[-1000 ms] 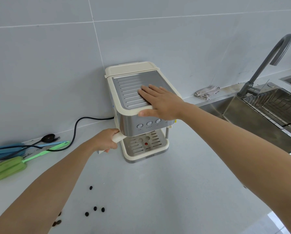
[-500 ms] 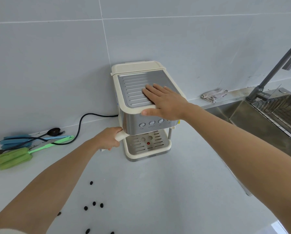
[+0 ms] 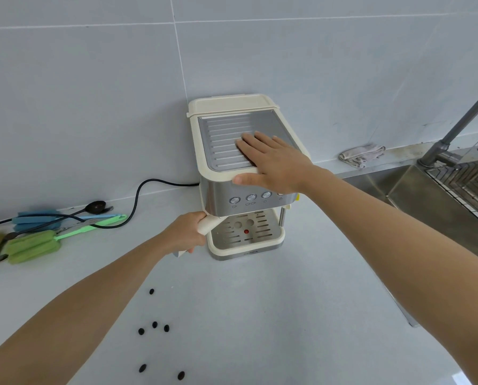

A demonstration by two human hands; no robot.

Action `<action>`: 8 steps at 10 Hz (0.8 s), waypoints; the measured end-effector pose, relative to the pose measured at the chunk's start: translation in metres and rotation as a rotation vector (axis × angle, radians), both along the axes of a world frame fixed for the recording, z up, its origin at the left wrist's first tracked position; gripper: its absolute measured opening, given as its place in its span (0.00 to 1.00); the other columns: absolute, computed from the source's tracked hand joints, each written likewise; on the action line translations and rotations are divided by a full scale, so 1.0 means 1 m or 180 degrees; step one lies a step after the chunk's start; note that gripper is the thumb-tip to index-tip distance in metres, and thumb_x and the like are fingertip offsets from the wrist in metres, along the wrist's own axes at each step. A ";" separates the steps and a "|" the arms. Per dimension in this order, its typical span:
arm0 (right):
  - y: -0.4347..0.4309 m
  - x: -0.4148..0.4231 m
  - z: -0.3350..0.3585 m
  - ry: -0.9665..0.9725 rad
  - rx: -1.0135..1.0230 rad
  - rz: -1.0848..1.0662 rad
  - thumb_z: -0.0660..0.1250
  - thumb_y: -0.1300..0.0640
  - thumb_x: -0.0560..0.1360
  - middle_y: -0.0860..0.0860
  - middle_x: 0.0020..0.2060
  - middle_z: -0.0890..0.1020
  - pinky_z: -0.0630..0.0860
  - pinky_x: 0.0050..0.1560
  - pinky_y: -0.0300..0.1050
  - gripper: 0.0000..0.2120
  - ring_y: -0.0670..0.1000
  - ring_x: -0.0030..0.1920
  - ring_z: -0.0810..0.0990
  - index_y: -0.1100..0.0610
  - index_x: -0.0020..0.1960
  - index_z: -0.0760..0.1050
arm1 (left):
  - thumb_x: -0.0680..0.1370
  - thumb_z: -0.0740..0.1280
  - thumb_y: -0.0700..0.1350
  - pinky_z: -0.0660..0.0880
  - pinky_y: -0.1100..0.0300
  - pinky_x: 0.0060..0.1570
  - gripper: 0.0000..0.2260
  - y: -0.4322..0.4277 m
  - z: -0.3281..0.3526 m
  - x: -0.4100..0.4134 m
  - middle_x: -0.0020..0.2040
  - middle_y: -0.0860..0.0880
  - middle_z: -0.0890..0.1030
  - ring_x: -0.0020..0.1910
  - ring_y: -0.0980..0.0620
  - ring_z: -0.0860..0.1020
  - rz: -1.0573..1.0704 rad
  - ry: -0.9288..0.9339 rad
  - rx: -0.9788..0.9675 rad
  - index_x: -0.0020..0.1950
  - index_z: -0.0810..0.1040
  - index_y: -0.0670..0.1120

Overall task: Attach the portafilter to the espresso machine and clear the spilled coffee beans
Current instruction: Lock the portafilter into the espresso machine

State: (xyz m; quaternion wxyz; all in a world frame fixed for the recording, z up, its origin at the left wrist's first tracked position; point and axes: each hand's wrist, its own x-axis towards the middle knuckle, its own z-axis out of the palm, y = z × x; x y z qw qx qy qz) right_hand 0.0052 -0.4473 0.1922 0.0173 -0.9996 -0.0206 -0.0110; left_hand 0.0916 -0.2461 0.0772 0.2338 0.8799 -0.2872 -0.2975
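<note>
Nearest: spilled coffee beans [image 3: 154, 325] still loose on the white counter [image 3: 260, 315], six visible, one further up toward the machine, three in a cluster, two at the bottom edge. None touched, so the clearing half of the task is not started. Next up: left hand [image 3: 186, 234] is wrapped tight around the cream portafilter handle [image 3: 208, 225], fingers fully curled on it; handle runs up-right under the front-left corner of the espresso machine [image 3: 240, 173]. The basket end is hidden under the housing, can't tell if it's seated. Versus a second ago, grip and handle angle look about the same, only the camera has shifted, so my read is the lock-in twist is stalled or just beginning, not finished. Right hand [image 3: 271, 159] lies flat on the ribbed top plate, fingers spread and straight, thumb hooked over the front edge above the buttons [image 3: 250, 197]; it grasps nothing, just braces the machine, same as before. Drip tray [image 3: 246, 232] below is bare. Further out: black power cord [image 3: 137, 195], green and blue bottle brushes [image 3: 32, 245] at left, grey rag [image 3: 361, 154], sink [image 3: 426, 195] and faucet [image 3: 454, 129] at right. Judgement: handle needs swinging right to lock, then beans.
</note>
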 end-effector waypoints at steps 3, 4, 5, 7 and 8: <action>0.000 0.000 -0.001 0.0026 -0.0008 0.0001 0.48 0.33 0.72 0.52 0.75 0.52 0.47 0.73 0.53 0.37 0.54 0.75 0.48 0.54 0.74 0.47 | 0.67 0.66 0.34 0.68 0.63 0.27 0.16 0.002 0.003 0.007 0.37 0.49 0.73 0.21 0.50 0.71 -0.0075 0.0031 -0.0050 0.53 0.73 0.45; 0.000 0.001 -0.001 0.0044 0.0020 -0.0015 0.48 0.33 0.73 0.52 0.75 0.51 0.46 0.73 0.53 0.37 0.54 0.75 0.47 0.54 0.74 0.47 | 0.67 0.67 0.35 0.70 0.61 0.28 0.19 0.003 0.006 0.017 0.40 0.46 0.74 0.22 0.49 0.71 -0.0191 0.0003 -0.0015 0.57 0.73 0.44; 0.000 0.001 0.000 0.0029 0.0015 -0.0010 0.48 0.33 0.73 0.52 0.75 0.51 0.46 0.73 0.53 0.37 0.54 0.75 0.47 0.54 0.74 0.48 | 0.67 0.67 0.34 0.70 0.63 0.26 0.18 0.003 0.008 0.025 0.39 0.47 0.74 0.22 0.50 0.71 -0.0284 0.0038 0.0014 0.56 0.74 0.44; 0.000 0.001 0.000 0.0059 0.0042 -0.0017 0.48 0.33 0.73 0.52 0.76 0.51 0.45 0.73 0.53 0.37 0.54 0.75 0.46 0.54 0.74 0.47 | 0.67 0.67 0.33 0.70 0.64 0.23 0.15 0.001 0.008 0.032 0.38 0.48 0.74 0.23 0.51 0.71 -0.0358 0.0098 0.0034 0.50 0.73 0.47; 0.000 0.001 0.000 0.0008 0.0004 0.0018 0.49 0.34 0.73 0.52 0.75 0.52 0.46 0.73 0.52 0.37 0.54 0.75 0.47 0.55 0.74 0.47 | 0.67 0.67 0.33 0.70 0.65 0.22 0.16 0.000 0.009 0.033 0.37 0.50 0.74 0.25 0.51 0.72 -0.0388 0.0081 0.0033 0.50 0.72 0.48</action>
